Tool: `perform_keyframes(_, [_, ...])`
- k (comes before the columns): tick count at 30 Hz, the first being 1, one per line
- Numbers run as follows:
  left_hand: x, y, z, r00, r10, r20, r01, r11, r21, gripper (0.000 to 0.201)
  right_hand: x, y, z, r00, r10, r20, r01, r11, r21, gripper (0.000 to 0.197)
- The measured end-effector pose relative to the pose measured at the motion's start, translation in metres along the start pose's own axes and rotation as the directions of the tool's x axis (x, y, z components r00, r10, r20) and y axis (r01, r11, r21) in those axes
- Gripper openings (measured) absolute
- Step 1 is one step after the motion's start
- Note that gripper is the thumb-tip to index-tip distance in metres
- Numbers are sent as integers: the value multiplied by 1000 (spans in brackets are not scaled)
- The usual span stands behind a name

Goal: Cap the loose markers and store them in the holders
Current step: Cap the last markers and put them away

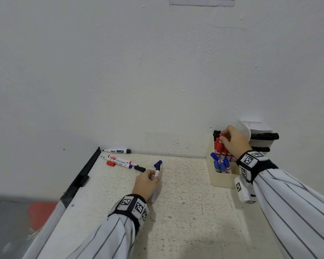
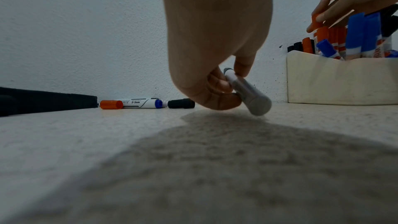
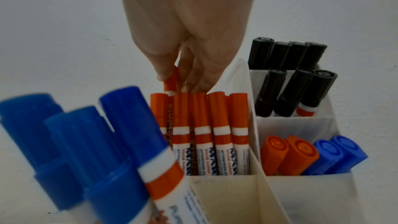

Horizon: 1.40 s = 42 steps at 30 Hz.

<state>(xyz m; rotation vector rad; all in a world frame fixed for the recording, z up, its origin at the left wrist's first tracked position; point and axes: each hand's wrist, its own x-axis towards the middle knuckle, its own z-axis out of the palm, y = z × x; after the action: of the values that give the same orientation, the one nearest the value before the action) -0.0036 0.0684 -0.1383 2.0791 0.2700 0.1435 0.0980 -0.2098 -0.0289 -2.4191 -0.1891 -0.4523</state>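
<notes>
The left hand [image 1: 146,184] grips a white marker [image 1: 156,179] in curled fingers and thumb, its dark tip end pointing away from the person and its rear end touching the table [image 1: 185,212]; in the left wrist view the marker [image 2: 247,93] is tilted, its butt on the tabletop [image 2: 193,168]. A blue cap [image 1: 158,163] lies just beyond that tip. The right hand [image 1: 233,141] pinches the cap of a red marker [image 1: 222,142] that stands taller than the other red markers in the cream holder [image 1: 223,181]. In the right wrist view the fingers [image 3: 193,74] close on the red marker [image 3: 171,81] above a row of red markers [image 3: 219,134]. The holder's [image 3: 226,193] near compartment has blue-capped markers [image 3: 86,142]. Right of the holder stands a white holder [image 3: 323,193] with black markers [image 3: 290,83] at the back and red and blue ones in front. Left of the holder, by the left hand, lie a black cap [image 1: 139,168], a red cap [image 1: 111,163], two uncapped markers [image 1: 120,160] and, against the wall, a black marker [image 1: 117,151].
</notes>
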Motion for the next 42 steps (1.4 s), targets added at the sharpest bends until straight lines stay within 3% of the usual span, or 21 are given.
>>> perform_keyframes(5, [1, -1, 0, 1000, -4, 1, 4, 1000, 15, 25, 1, 0, -2, 998, 0, -61, 4, 998, 55, 10])
perform_keyframes(17, [1, -1, 1, 1000, -3, -4, 3, 1000, -2, 24, -5, 11, 5, 1000, 8, 11, -9, 995, 96, 6])
perform_keyframes(27, [1, -1, 1, 1000, 9, -9, -9, 1000, 2, 23, -3, 14, 6, 994, 50, 95, -42, 995, -90, 14])
perform_keyframes(31, [2, -1, 1, 1000, 7, -9, -7, 1000, 14, 25, -11, 8, -2, 983, 21, 180, 1, 993, -121, 27])
perform_keyframes(36, [0, 0, 1, 1000, 2, 0, -2, 1000, 30, 26, -28, 13, -16, 993, 19, -115, -36, 989, -145, 19])
perform_keyframes(39, [0, 1, 0, 1000, -1, 2, 1, 999, 36, 26, -29, 20, -17, 990, 127, -65, -139, 961, -240, 25])
perform_keyframes(42, [0, 2, 1, 1000, -7, 9, 7, 999, 37, 26, -24, 23, -13, 990, 128, -61, -140, 948, -286, 24])
